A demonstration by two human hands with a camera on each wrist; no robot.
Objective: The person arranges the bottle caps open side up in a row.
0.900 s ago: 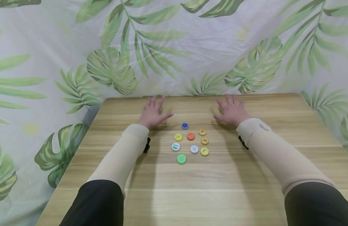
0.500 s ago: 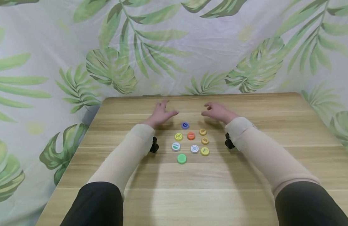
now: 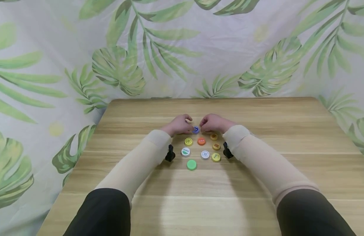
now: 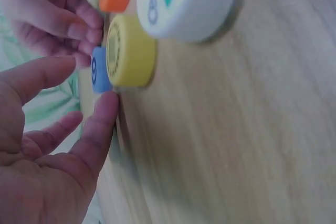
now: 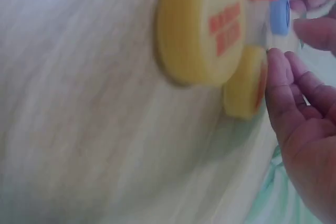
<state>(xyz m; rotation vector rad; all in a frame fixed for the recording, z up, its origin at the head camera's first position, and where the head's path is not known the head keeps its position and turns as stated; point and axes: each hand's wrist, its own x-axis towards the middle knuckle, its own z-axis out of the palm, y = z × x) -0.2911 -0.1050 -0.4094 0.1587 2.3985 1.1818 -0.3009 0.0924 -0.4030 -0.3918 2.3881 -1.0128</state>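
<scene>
A blue bottle cap with a dark mark lies flat at the far end of a group of caps on the table. My left hand comes in at its left side, fingertips right at its edge. From the other side my right hand reaches in, its bent fingers and thumb close to the same cap. In the left wrist view the left thumb and fingers stand apart, and the blue cap sits just past a fingertip. The right wrist view shows thumb and fingers spread, near the blue cap.
Nearer me lie a yellow cap, an orange-red cap, two amber caps, one nearer, a white-and-green cap, a white cap, another yellow cap and a green cap. A leaf-print cloth hangs behind the table.
Both hands were spread wide apart near the far edge. They have moved inward and slightly toward me to the blue cap, with their fingers now more bent.
</scene>
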